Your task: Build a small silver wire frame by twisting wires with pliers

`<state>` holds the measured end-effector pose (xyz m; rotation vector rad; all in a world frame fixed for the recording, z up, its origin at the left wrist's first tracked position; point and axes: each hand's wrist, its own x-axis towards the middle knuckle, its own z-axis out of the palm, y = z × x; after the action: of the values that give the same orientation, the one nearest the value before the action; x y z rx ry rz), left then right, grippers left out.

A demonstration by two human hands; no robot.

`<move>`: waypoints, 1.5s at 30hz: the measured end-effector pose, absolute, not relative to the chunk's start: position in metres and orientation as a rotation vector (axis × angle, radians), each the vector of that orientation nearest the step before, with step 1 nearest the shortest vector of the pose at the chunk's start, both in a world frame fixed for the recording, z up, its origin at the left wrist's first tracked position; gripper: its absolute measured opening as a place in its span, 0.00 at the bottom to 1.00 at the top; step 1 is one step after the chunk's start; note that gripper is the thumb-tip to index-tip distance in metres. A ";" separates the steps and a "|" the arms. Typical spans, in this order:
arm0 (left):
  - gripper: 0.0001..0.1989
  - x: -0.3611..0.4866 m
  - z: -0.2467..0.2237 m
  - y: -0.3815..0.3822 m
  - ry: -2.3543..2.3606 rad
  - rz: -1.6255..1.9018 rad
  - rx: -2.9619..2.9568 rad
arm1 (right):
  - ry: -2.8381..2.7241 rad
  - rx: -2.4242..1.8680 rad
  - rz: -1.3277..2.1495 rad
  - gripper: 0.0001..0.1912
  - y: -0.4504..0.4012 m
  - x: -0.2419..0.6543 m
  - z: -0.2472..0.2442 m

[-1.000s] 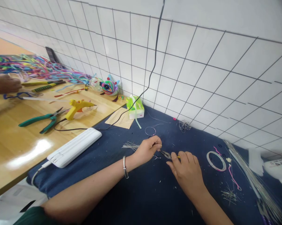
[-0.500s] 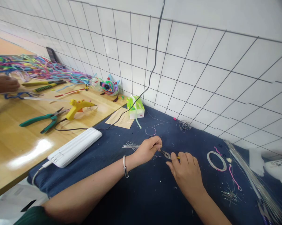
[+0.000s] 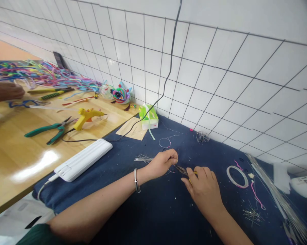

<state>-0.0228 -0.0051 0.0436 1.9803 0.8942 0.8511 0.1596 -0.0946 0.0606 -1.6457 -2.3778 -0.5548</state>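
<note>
My right hand [image 3: 203,185] is closed around yellow-handled pliers [image 3: 182,169], whose dark metal jaws point left toward my other hand. The fingers of my left hand [image 3: 165,162] are pinched together just beyond the jaw tips. A thin wire [image 3: 171,171] curves out under those fingers; its exact end is too fine to make out. Behind my left wrist lies a bundle of short straight wires [image 3: 142,158]. A thin wire ring [image 3: 165,143] rests on the dark blue cloth [image 3: 153,217] a little farther back.
To the right are a roll of tape [image 3: 237,177], wire scraps [image 3: 252,214] and a long wire bundle [image 3: 278,197]. At left sit a white power bank [image 3: 84,160], a yellow glue gun [image 3: 88,117] and green-handled pliers [image 3: 48,130]. Another person's hand [image 3: 6,91] is at the far left.
The view has shifted slightly, so everything sits a little farther right. The plier jaws look slightly lower relative to my left fingertips; both hands keep their grips.
</note>
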 end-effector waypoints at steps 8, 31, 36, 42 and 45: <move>0.04 -0.023 0.047 -0.007 0.917 0.829 1.971 | -2.347 -1.685 -0.436 0.15 -0.093 0.161 0.057; 0.04 -0.020 0.046 -0.009 0.981 0.892 1.956 | -2.312 -1.752 -0.469 0.14 -0.094 0.157 0.053; 0.04 -0.020 0.046 -0.009 0.988 0.895 1.949 | -2.313 -1.744 -0.436 0.14 -0.093 0.158 0.051; 0.04 -0.020 0.047 -0.010 0.986 0.903 1.935 | -2.306 -1.709 -0.399 0.13 -0.092 0.160 0.047; 0.04 -0.019 0.044 -0.010 0.986 0.909 1.928 | -2.303 -1.697 -0.402 0.13 -0.092 0.161 0.046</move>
<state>-0.0190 -0.0097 0.0442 1.9280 0.9864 0.9094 0.1611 -0.0920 0.0464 -1.6975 -2.3031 -0.4017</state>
